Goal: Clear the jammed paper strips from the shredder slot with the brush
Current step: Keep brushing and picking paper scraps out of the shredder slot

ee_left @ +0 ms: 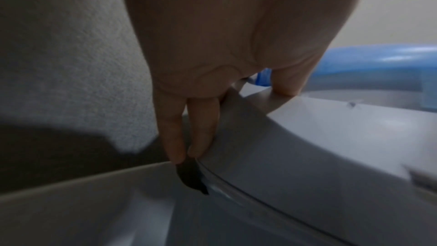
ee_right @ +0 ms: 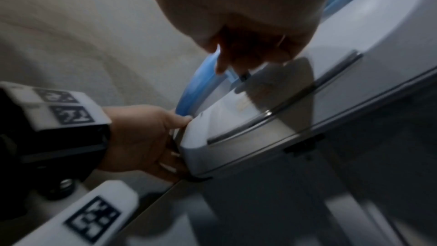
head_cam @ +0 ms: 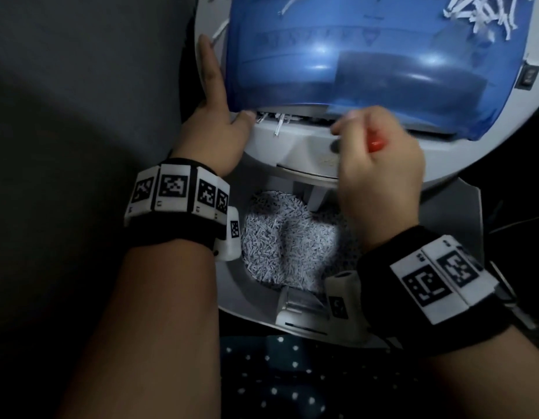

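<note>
At centre right of the head view, the right hand [head_cam: 380,164] is clenched around the red-handled brush [head_cam: 376,142], its hidden tip at the shredder slot [head_cam: 295,116]. The left hand [head_cam: 215,122] lies flat-fingered against the shredder's [head_cam: 292,146] left rim. Paper strips [head_cam: 278,124] still hang from the slot, so clearing looks unfinished.

One shredder [head_cam: 292,152]; one blue translucent cover [head_cam: 353,55] on its far part; two hands, the left hand [head_cam: 213,128] and the right hand [head_cam: 380,164]; one red-handled brush [head_cam: 377,143]; two marker wristbands [head_cam: 177,192]; one heap of shreds [head_cam: 286,237] near; jammed strips [head_cam: 277,120] too many to count.
</note>
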Tool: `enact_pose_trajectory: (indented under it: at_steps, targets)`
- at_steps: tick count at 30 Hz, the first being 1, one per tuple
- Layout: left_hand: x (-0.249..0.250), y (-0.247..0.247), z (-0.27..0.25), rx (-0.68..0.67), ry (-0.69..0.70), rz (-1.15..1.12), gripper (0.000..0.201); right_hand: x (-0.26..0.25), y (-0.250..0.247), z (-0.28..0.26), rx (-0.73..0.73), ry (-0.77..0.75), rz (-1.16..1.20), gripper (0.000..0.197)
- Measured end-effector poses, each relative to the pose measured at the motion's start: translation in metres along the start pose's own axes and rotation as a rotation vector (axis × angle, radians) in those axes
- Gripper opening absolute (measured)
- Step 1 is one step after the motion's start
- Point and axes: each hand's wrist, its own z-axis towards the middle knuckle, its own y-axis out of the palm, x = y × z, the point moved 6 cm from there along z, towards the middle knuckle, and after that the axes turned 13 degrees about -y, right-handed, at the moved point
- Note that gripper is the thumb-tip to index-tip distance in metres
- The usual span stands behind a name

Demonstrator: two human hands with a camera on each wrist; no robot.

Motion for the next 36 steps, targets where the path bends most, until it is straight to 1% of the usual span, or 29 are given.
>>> enact_pose_trajectory:
  at_steps: [2, 3, 4, 6, 9, 11, 13, 16, 19, 21, 22, 24, 26, 28, 29, 31, 32, 34, 36]
  targets:
    - [0.000, 0.000, 0.000, 0.001, 0.004, 0.012, 0.090, -0.005, 0.018, -0.007, -0.192, -0.040, 0.026, 0.023]
    - [0.000, 0.001, 0.000, 0.001, 0.004, 0.017, 0.090, -0.008, 0.023, -0.009, -0.240, -0.041, 0.077, 0.021]
    - [0.000, 0.001, 0.000, 0.002, 0.006, 0.020, 0.090, -0.009, 0.025, -0.009, -0.248, -0.030, 0.135, 0.020]
    - [0.000, 0.001, 0.000, 0.006, 0.007, 0.022, 0.090, -0.009, 0.016, -0.005, -0.174, 0.009, 0.202, 0.023]
    - [0.002, 0.000, 0.000, 0.007, 0.000, 0.018, 0.089, -0.004, -0.014, 0.006, 0.056, 0.053, 0.179, 0.040]
    - [0.003, 0.000, 0.000, 0.008, 0.000, 0.016, 0.089, -0.001, -0.034, 0.013, 0.176, 0.043, 0.130, 0.047]
    - [0.003, 0.000, 0.001, 0.010, 0.001, 0.007, 0.089, 0.000, -0.053, 0.017, 0.241, 0.026, 0.018, 0.051]
    - [0.003, 0.001, 0.001, 0.017, -0.001, 0.005, 0.088, 0.001, -0.072, 0.021, 0.273, -0.005, -0.128, 0.048]
    - [0.003, 0.001, 0.000, 0.015, -0.012, -0.002, 0.088, 0.004, -0.068, 0.021, 0.222, -0.029, -0.247, 0.050]
    - [0.003, 0.001, 0.000, 0.019, -0.017, 0.003, 0.088, 0.004, -0.054, 0.015, 0.144, -0.084, -0.348, 0.051]
    - [0.003, 0.001, -0.001, 0.019, -0.015, 0.006, 0.088, 0.003, -0.046, 0.011, 0.104, -0.120, -0.378, 0.046]
    - [0.005, 0.001, -0.001, 0.017, -0.017, 0.008, 0.088, 0.001, -0.034, 0.003, 0.044, -0.165, -0.362, 0.035]
    - [0.005, 0.001, -0.001, 0.024, -0.021, 0.006, 0.087, 0.006, -0.031, 0.003, 0.015, -0.131, -0.301, 0.029]
    - [0.005, 0.000, -0.001, 0.033, -0.021, 0.001, 0.087, 0.014, -0.037, 0.008, 0.019, -0.051, -0.224, 0.033]
    - [0.005, 0.000, -0.001, 0.037, -0.021, 0.003, 0.087, 0.017, -0.041, 0.009, 0.032, -0.036, -0.207, 0.038]
    - [0.006, 0.001, -0.001, 0.042, -0.023, 0.006, 0.087, 0.015, -0.044, 0.010, 0.042, -0.055, -0.254, 0.042]
    - [0.006, 0.000, -0.001, 0.043, -0.024, 0.005, 0.087, 0.013, -0.041, 0.008, 0.030, -0.073, -0.289, 0.041]
    - [0.006, 0.000, 0.000, 0.044, -0.023, 0.003, 0.087, 0.008, -0.029, 0.003, -0.010, -0.109, -0.309, 0.032]
    - [0.006, 0.000, 0.000, 0.042, -0.024, -0.001, 0.087, 0.005, -0.017, 0.000, -0.076, -0.116, -0.244, 0.026]
